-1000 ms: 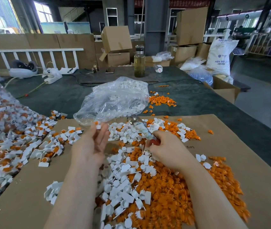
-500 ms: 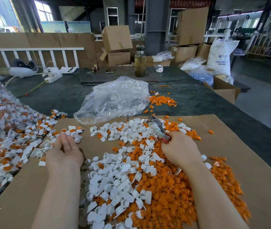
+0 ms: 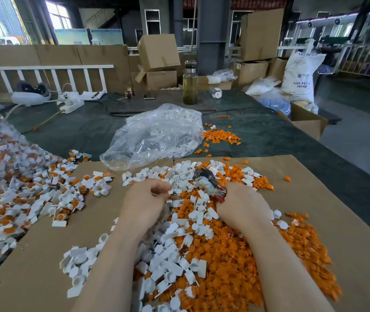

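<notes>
A heap of loose white plastic parts (image 3: pixel 179 248) and orange plastic caps (image 3: pixel 229 273) covers the brown cardboard sheet (image 3: pixel 348 221) in front of me. My left hand (image 3: pixel 144 202) lies on the white parts at the heap's far side, fingers curled into them; what they hold is hidden. My right hand (image 3: pixel 241 206) grips a small tool (image 3: pixel 206 181) with red handles and a wrapped, worn head that points away over the heap.
A pile of joined white-and-orange pieces (image 3: pixel 21 199) spreads at the left. A clear plastic bag (image 3: pixel 157 136) of white parts lies beyond the cardboard, with scattered orange caps (image 3: pixel 221 136) beside it. A glass bottle (image 3: pixel 190 83), power strip (image 3: pixel 71 105) and cardboard boxes (image 3: pixel 158 52) stand farther back.
My left hand went from raised at the middle out to the left pile, then back to the white parts at the heap. My right hand stayed over the heap with the tool.
</notes>
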